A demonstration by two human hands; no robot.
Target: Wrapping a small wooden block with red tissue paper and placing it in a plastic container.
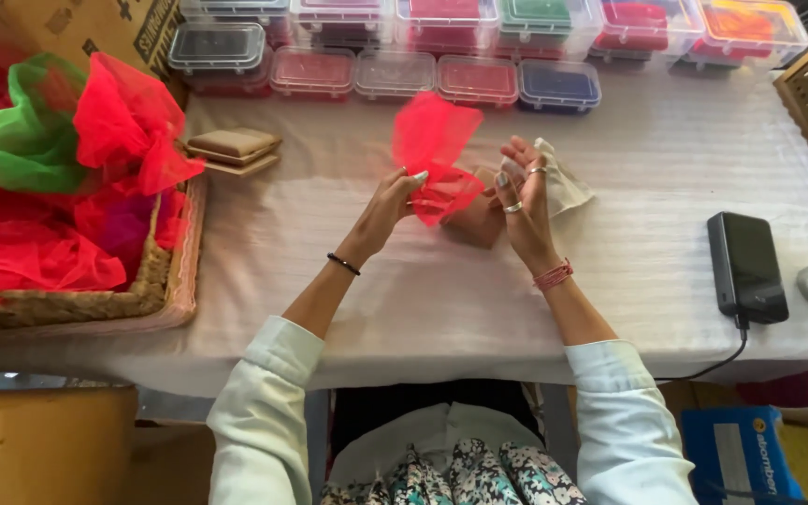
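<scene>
Red net (434, 154), pinched in left hand (393, 198) grip

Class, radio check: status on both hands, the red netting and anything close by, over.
Left hand pinching red net fabric. Right hand open, fingers spread, beside it. Brown packet and white cloth under the hands.

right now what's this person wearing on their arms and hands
Both arms have pale, whitish sleeves pushed up toward the elbows. The left hand has a thin black band at the wrist. The right hand has rings on two fingers and a red, pinkish thread bracelet at the wrist.
</scene>
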